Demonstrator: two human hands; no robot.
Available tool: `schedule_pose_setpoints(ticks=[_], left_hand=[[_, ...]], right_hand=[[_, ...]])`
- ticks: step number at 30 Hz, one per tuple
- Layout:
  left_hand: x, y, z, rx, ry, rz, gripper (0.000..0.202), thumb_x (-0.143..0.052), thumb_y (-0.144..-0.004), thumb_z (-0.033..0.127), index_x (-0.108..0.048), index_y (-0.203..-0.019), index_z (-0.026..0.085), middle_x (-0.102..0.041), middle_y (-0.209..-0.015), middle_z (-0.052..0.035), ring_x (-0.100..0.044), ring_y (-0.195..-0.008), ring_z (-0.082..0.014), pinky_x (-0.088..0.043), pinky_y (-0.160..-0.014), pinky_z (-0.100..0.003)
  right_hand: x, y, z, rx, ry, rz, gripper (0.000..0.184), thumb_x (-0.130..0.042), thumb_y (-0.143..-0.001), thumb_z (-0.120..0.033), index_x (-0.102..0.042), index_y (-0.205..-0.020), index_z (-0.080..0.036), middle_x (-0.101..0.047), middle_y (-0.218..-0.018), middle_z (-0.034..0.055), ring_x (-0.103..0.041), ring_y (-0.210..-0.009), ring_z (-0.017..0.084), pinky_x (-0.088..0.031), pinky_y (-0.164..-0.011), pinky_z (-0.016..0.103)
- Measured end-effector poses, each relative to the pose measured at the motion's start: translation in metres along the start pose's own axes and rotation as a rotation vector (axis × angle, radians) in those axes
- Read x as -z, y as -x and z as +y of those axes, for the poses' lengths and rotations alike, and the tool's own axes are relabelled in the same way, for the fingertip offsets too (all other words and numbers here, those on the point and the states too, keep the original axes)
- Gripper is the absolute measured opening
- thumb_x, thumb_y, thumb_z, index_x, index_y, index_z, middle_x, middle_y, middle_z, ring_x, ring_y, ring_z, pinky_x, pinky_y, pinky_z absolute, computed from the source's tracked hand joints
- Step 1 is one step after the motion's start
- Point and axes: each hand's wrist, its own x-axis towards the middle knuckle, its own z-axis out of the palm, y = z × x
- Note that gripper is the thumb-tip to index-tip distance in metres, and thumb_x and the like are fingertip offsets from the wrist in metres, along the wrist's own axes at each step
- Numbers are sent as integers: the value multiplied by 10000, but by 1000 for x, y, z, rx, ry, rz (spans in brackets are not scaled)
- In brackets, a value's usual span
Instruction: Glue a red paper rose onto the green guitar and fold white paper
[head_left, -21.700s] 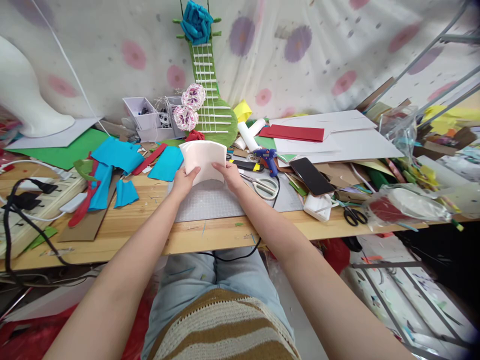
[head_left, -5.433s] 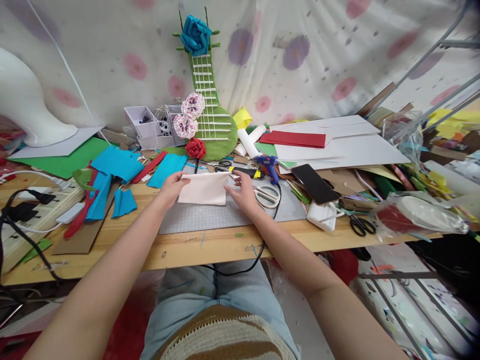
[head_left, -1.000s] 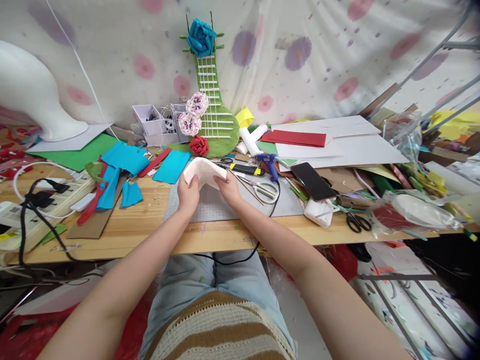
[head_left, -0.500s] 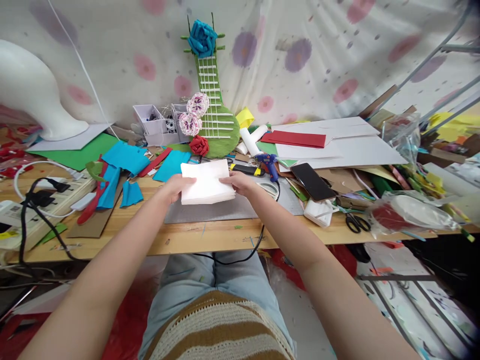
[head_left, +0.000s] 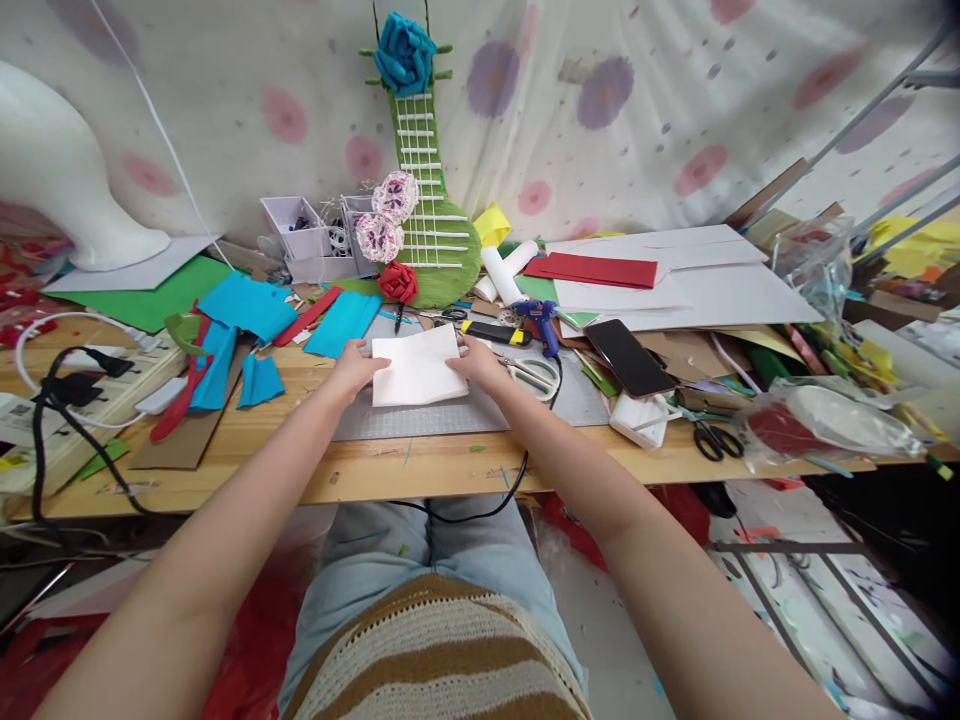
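Head view: your left hand [head_left: 352, 365] and right hand [head_left: 476, 362] each pinch an edge of the white sheet [head_left: 418, 368], which lies on the grey cutting mat [head_left: 420, 420].
An uneven pull could skew or crease it; scissors [head_left: 536, 372], glue gun [head_left: 538, 320] and a black cord [head_left: 523, 468] crowd your right, blue pieces [head_left: 341, 325] your left.

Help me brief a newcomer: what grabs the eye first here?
The green guitar-shaped craft topped with a blue paper rose, leaning against the curtain at the back. Then the white sheet, held by the left hand and right hand over the grey mat at centre.
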Motion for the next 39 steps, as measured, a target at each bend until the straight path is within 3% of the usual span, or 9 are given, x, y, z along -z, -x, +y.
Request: schedule_pose_setpoints(ticks=[3,7,9,12,14,19,29,39], left_hand=[[2,3,-3,-144,-222,45,755,-746,-573,116,-428,-1258,126,-583,-1205,-195,-612,-1056,-293,-484,-899,-450],[-1,19,-2,-502,-543,87,615,-671,-668,158,-464,-1244,103,-487,-1304,-208,-477,-1228,-308,-359,-1053,-457],[-9,28,-3,-706,-635,-46,477,-581,-751,180,-495,-1217,124,-511,-1295,-168,-442,-1266,-275,-331,-1084,-427],[-26,38,-9,-867,-760,-334,409,-439,-855,225,-480,-1254,144,-499,-1352,-129,-378,-1330,-234,-286,-1115,-414],[-37,39,-16,-885,-844,-404,465,-376,-893,268,-415,-1328,109,-413,-1435,-147,-284,-1385,-237,-217,-1142,-425],[-46,35,-28,-862,-977,-431,573,-349,-907,355,-318,-1407,77,-272,-1508,-180,-179,-1419,-254,-152,-1152,-449],[-45,37,-28,-845,-1025,-426,685,-420,-873,468,-317,-1417,63,-268,-1506,-183,-191,-1415,-259,-124,-1162,-411],[-46,35,-28,-838,-1016,-434,705,-441,-860,483,-302,-1429,89,-279,-1502,-179,-198,-1413,-266,-148,-1152,-433]], right_hand=[[2,6,-4,-2,29,0,454,-622,-704,-222,-529,-1147,-177,-677,-959,51,-642,-844,201,-491,-801,335],[3,11,-7,5,41,9,491,-598,-725,-210,-487,-1203,-185,-669,-1008,59,-634,-903,210,-476,-841,355],[2,12,-7,10,40,16,499,-596,-728,-205,-477,-1213,-189,-668,-1017,58,-632,-919,211,-475,-846,356],[1,11,-6,29,38,29,509,-596,-730,-200,-468,-1222,-182,-672,-1014,62,-635,-922,207,-473,-851,351],[0,11,-4,38,36,34,510,-593,-736,-195,-463,-1229,-172,-673,-1018,71,-638,-920,205,-474,-853,349],[-2,11,-1,63,-1,24,519,-588,-751,-197,-440,-1248,-165,-677,-1012,79,-642,-915,210,-479,-847,356],[6,17,-3,49,8,44,603,-607,-745,-203,-379,-1300,-142,-667,-973,68,-637,-933,209,-467,-862,345],[8,13,0,32,-16,38,605,-601,-717,-154,-377,-1279,-165,-662,-924,31,-647,-842,181,-481,-820,327]])
